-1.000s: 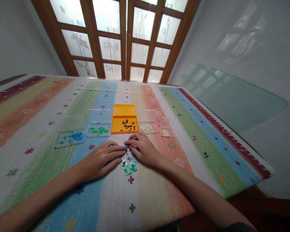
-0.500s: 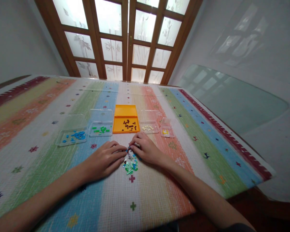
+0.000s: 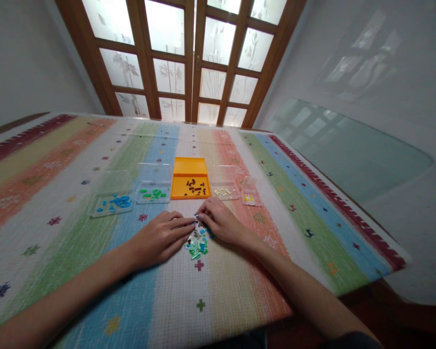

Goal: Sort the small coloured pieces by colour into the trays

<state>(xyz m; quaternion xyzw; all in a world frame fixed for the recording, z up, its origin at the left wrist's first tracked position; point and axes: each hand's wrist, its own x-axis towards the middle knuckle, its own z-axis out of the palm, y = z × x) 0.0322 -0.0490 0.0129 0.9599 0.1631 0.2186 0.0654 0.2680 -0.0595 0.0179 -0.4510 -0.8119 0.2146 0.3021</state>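
The right hand point(image 3: 221, 222) has drawn its fingers together beside the left hand point(image 3: 164, 237) and small pieces point(image 3: 196, 249), grips unclear.

Head view looks forward, down over tablecloth point(image 3: 178, 300).

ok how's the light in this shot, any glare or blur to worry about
Head view: backlit, the door panes nearly washed out; head view: pale window-like reflections on the right-hand wall; head view: small pieces look soft; head view: wooden door frames splay outward, probably wide-angle distortion.
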